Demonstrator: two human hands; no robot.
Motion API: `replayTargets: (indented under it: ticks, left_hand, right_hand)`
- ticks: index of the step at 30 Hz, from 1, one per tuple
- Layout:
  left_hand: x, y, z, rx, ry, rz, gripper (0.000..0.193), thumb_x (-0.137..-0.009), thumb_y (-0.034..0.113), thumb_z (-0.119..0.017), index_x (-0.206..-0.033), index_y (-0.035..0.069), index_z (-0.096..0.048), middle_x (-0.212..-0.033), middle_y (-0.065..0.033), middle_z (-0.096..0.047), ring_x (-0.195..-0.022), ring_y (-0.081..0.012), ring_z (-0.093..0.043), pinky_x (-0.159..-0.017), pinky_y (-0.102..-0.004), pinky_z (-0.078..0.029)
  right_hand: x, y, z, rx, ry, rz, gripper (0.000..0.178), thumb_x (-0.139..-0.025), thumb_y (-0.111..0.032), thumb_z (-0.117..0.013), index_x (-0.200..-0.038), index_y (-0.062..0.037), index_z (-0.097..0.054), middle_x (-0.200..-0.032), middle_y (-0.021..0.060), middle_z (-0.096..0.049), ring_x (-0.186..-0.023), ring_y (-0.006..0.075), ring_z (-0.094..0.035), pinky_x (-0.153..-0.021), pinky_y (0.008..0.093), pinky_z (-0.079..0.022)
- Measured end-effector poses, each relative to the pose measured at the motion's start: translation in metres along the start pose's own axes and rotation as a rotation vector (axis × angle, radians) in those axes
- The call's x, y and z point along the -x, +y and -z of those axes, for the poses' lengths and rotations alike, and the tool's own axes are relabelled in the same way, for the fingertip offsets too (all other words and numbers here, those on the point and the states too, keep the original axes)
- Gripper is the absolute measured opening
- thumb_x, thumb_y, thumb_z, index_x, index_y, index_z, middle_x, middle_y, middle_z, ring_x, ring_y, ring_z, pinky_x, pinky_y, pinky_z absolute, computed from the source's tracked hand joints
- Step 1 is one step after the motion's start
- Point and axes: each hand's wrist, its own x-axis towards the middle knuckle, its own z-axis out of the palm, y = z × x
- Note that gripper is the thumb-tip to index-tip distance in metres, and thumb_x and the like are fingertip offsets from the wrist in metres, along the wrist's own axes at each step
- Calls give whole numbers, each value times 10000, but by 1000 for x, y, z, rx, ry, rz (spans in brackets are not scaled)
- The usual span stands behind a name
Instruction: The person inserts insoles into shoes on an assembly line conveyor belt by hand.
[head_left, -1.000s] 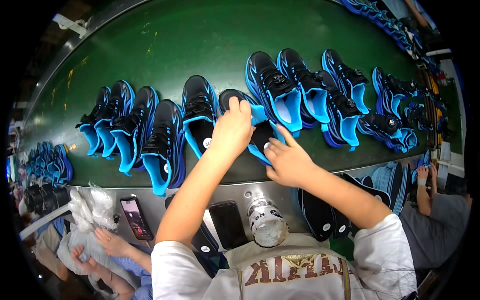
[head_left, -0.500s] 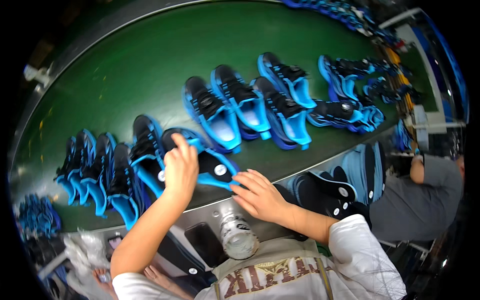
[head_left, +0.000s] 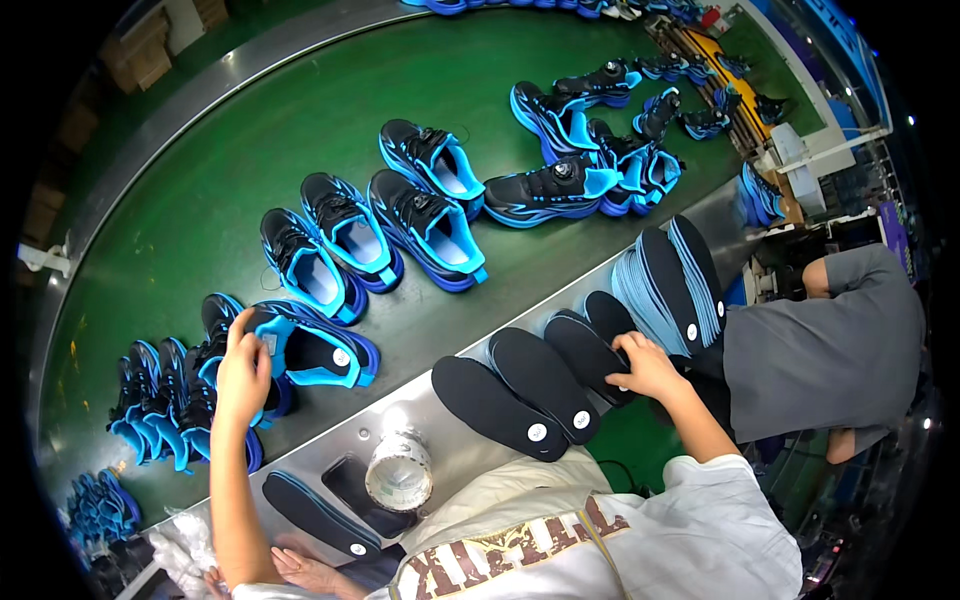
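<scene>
My left hand (head_left: 243, 370) is closed round the toe end of a black and blue sports shoe (head_left: 365, 372), its opening turned up and to the right. A black insole with a white round mark shows inside it. Over the bench edge on the right, my right hand (head_left: 645, 367) has thumb and fingers apart at the side of a black insole (head_left: 580, 345); whether the fingertips touch it I cannot tell. Nearer to me lie two insole stacks, a left one (head_left: 490, 405) and a right one (head_left: 540, 365), with white round marks at their heels.
Several shoes (head_left: 425, 225) stand across the green belt (head_left: 200, 190). Stacks of blue-sided insoles (head_left: 645, 300) lie farther right. Near me are a clear jar (head_left: 398, 475), a dark phone (head_left: 355, 490) and another insole (head_left: 315, 510). A person in grey (head_left: 820, 350) is at the right.
My right hand has left the shoe and moved right to the insoles. My left hand stays at the shoe, now at its toe end. The view has shifted, showing more of the insole stacks.
</scene>
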Motion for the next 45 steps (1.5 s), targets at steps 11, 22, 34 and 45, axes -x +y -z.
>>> replayTargets:
  ticks: [11,22,34,45]
  left_hand:
    - [153,151,-108,68,124,-60,164,-666,62,-610,-770,21,-490,-662,-117,-484,-608,-280,-504,-543,-385,-409]
    - [147,149,-82,-82,315,-140,342,-644,220,-626,-935,43,-586,-781,-71,-557,-793,-234,-519,-665,-353,-366]
    - [-92,73,-122,-73,-115,79,310,-739,283,-576,-947,55,-553,-825,-223,-555,-774,-359,-568,-667,-441,-474]
    - [-21,106,-110,-82,539,-226,476,-696,196,-615,-1137,68,-491,-1088,-148,-492,-939,-328,-500,-719,-403,-391]
  right_hand:
    - [16,14,-64,-64,369,279,723,-649,-155,-713,-1288,-110,-378,-1202,183,-423,-1091,363,-427,-921,411,-361]
    - [42,6,15,-167,549,261,357,-840,-105,-510,-1174,21,-497,-1207,233,-457,-1070,363,-460,-924,378,-343]
    - [-30,-100,36,-237,581,597,395,-767,-82,-611,-1143,12,-534,-1221,224,-446,-1090,342,-467,-921,369,-360]
    - [-61,-201,82,-121,681,968,174,-653,-57,-683,-816,-11,-644,-1095,160,-557,-804,268,-543,-721,324,-445]
